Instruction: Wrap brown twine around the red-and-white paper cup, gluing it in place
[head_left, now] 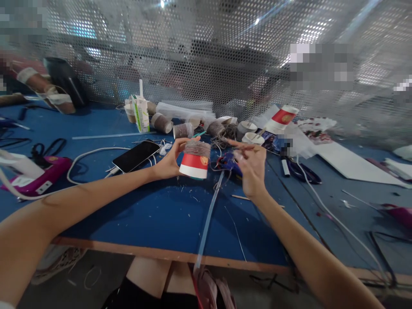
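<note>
Clutter on the blue table point(154, 214). Above it, between the two hands, sits a paper cup point(195, 161): brown twine round the top, then a red band, white at the bottom. The left hand point(169, 163) grips its side, thumb and fingers curled round. The right hand point(252, 165) is just beside the cup, apart from it, fingers pinched on a thin strand point(241, 146) (twine or stick, can't tell). Behind: green-white carton point(141, 112) holding a straw point(140, 87), red cup point(283, 118) on its side. The gold emblem point(204, 160) on the held cup is unreadable.
</note>
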`<state>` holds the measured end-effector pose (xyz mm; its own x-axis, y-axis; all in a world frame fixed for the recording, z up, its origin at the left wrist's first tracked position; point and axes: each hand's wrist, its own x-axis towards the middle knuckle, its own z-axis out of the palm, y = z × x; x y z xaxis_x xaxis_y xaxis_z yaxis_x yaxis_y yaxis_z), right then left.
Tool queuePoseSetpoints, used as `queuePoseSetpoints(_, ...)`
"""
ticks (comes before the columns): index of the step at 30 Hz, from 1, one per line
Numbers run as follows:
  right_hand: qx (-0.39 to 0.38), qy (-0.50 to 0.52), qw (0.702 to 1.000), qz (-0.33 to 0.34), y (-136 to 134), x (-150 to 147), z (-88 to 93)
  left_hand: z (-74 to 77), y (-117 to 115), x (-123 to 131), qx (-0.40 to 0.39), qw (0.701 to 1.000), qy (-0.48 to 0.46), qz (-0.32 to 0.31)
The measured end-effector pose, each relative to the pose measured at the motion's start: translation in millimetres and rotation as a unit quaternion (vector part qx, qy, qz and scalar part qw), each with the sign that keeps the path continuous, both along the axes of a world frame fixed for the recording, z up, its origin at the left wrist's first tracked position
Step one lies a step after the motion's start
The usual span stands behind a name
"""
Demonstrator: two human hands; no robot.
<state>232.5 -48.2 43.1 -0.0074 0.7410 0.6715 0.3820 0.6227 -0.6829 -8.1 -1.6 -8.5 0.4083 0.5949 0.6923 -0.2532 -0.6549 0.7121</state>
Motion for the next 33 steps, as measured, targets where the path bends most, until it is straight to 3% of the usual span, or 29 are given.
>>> queuePoseSetpoints(3, 0.057, -0.150, 0.984, 0.082, -11, -10, -3.0, -0.5, 1, -2, 0.015, 1.000, 0.020, 0.005)
queuePoseSetpoints(5, 0.061, -0.196, 0.975, 0.083, -17, -18, -7.7, -1.9, 1, -4, 0.029, 0.999, 0.039, 0.015)
queuePoseSetpoints(12, 0.129, -0.143, 0.975, 0.108, -15, -29, -19.8, -11.4, 7, 0, 0.092, 0.993, 0.036, 0.057)
queuePoseSetpoints(17, 0.106, -0.216, 0.970, 0.042, -11, -20, -18.9, -7.1, 4, -2, 0.161, 0.977, 0.057, 0.127)
queuePoseSetpoints(19, 0.111, -0.246, 0.962, 0.040, -13, -19, -15.7, -4.4, 1, -3, 0.164, 0.975, 0.081, 0.129)
queuePoseSetpoints(24, 0.155, -0.248, 0.950, 0.111, -26, -19, -0.2, -3.3, 3, -4, 0.148, 0.974, 0.080, 0.152)
queuePoseSetpoints(28, 0.156, -0.290, 0.937, 0.112, -34, -19, 7.2, -5.7, 6, -4, 0.143, 0.975, 0.062, 0.158)
queuePoseSetpoints(33, 0.122, -0.240, 0.958, 0.094, -32, -17, 5.3, -5.9, 6, -2, 0.140, 0.976, 0.043, 0.159)
